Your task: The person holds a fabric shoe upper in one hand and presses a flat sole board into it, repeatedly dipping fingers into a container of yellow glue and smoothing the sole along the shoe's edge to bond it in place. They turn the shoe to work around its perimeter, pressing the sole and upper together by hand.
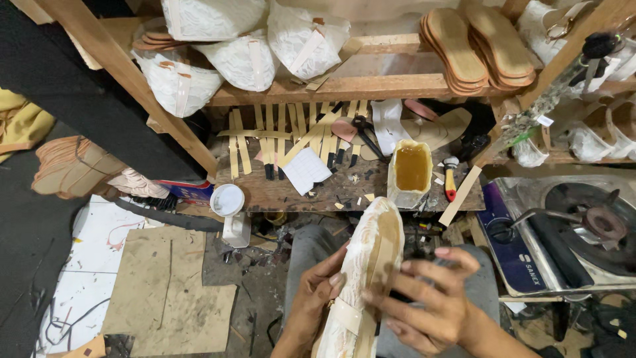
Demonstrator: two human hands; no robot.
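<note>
The shoe upper [371,255] between the hands is white lace with a tan insole and cream straps. Amber glue fills a cut-open whitish container [411,171]; the small hammer [450,180] has a red and yellow handle. Stacked soles [477,46] are brown, the lace bundles [238,40] white, the workbench [291,189] dark brown

Two hands, left [311,298] and right [424,301], hold one lace-covered shoe last [371,258]. On the far worktop [291,192] stand one tub of amber glue [411,171], one white cup [227,199], one pair of scissors [364,129] and one small hammer [450,179]. The shelf above carries four lace-wrapped lasts [242,59] and two stacks of tan soles [477,46]. One gas stove [563,232] sits at right.
</note>
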